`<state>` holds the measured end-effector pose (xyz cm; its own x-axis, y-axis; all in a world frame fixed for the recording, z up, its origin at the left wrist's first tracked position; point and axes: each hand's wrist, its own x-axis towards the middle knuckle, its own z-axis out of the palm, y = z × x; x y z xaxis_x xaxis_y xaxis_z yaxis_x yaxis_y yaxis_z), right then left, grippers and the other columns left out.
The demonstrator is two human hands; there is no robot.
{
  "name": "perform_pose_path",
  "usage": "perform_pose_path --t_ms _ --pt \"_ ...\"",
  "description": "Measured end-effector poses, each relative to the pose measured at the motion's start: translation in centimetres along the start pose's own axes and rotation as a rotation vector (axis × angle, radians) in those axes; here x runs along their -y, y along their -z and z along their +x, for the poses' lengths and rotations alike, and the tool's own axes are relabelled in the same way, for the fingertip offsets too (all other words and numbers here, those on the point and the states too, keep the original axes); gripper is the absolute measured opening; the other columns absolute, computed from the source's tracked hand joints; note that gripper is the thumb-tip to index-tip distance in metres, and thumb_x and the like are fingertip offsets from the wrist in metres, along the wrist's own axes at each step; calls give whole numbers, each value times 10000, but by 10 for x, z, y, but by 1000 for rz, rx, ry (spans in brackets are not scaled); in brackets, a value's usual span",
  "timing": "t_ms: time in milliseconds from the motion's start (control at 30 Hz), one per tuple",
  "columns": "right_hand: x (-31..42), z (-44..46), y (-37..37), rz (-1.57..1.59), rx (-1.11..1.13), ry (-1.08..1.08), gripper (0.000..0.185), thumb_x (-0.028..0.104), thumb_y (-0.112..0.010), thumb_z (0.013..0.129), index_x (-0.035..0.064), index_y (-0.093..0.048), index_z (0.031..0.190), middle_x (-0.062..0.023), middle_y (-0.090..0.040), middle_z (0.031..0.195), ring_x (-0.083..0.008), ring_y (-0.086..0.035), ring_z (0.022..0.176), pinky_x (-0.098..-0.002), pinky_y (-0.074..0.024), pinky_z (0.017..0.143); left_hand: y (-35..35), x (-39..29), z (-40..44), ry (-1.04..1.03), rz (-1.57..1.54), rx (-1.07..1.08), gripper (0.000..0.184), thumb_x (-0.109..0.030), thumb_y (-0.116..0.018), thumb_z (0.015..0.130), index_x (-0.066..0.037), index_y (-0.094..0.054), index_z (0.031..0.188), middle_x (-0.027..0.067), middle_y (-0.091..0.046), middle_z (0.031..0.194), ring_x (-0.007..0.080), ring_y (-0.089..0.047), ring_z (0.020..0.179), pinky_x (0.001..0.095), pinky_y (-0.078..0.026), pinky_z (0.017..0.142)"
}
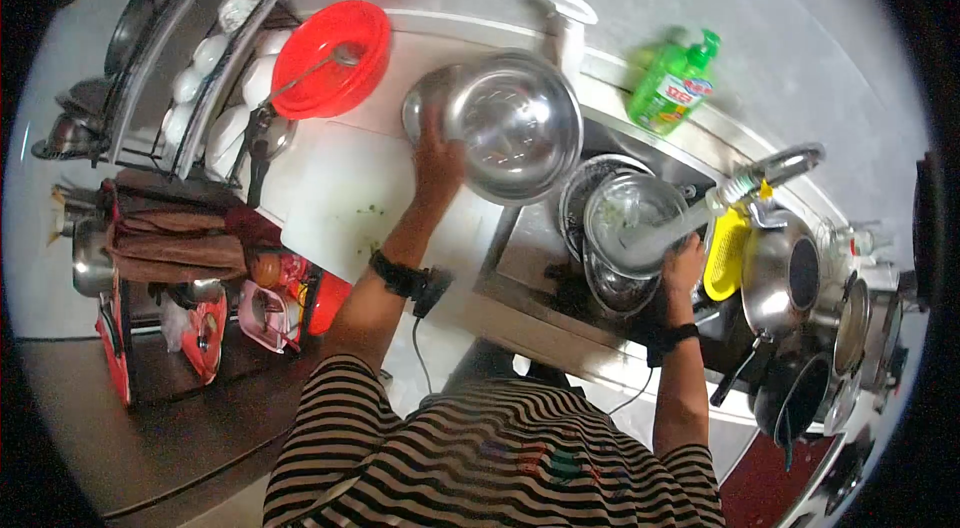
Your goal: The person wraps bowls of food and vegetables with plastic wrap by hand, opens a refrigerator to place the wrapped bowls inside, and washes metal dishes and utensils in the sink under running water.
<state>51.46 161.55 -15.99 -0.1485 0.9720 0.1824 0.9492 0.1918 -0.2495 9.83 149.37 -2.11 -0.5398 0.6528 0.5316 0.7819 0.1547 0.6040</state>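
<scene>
My left hand (440, 163) is closed on the rim of a shiny metal bowl (515, 128), left of the sink. Behind that bowl, part of another metal vessel (425, 103) shows. Over the sink, my right hand (683, 266) grips the right edge of a clear bowl (620, 208), its fingertips partly hidden. Water from the faucet (745, 186) runs into the clear bowl, where small green bits show. Beneath it, metal bowls (615, 293) sit in the sink. Green bits (370, 210) lie on the white cutting board (335, 183) at my left.
A red basin (335, 58) with a ladle stands at the back left, beside a dish rack (190, 78). Behind the sink is a green soap bottle (675, 88). At the right are a yellow strainer (727, 253), a steel pan (780, 268) and a dark pan (795, 393).
</scene>
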Motion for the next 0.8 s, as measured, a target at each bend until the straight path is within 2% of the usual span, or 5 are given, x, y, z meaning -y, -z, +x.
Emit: perform_pose_path --t_ms 67,167,267,567,800 --pt "-4 3 -9 114 -3 -110 526 117 -586 693 39 -403 1180 -235 -549 974 -449 -514 894 -481 -416 808 5 53 -4 329 -439 -35 611 20 -473 663 -14 -327 1255 182 -480 1166 277 -480 1104 355 -408 921" --pt "1 7 -2 352 94 -104 512 112 -559 727 29 -378 1198 -259 -558 997 -437 -533 913 -477 -424 801 19 86 3 787 -625 -178 494 -58 -541 707 -44 -364 1168 87 -492 965 152 -514 699 291 -449 540" --pt "27 9 28 353 93 -28 467 70 -512 741 -1 -398 1188 -271 -571 981 -436 -536 907 -474 -420 780 23 107 2 845 -608 -165 475 -87 -563 718 -73 -358 1146 75 -483 915 125 -469 599 266 -371 427" --pt "81 -3 106 -155 47 206 472 1 -425 801 83 -377 1263 -164 -428 1280 -348 -617 707 -422 -508 527 -19 163 -3 890 -466 -85 530 -117 -533 733 -43 -310 1209 135 -471 989 190 -498 675 296 -434 495" --pt "55 -15 123 190 -94 26 525 -16 -497 761 22 -346 1262 -220 -432 1258 -381 -548 976 -393 -453 829 -4 127 -4 877 -669 14 556 -137 -547 782 1 -296 1259 136 -464 1039 217 -506 735 310 -465 651"
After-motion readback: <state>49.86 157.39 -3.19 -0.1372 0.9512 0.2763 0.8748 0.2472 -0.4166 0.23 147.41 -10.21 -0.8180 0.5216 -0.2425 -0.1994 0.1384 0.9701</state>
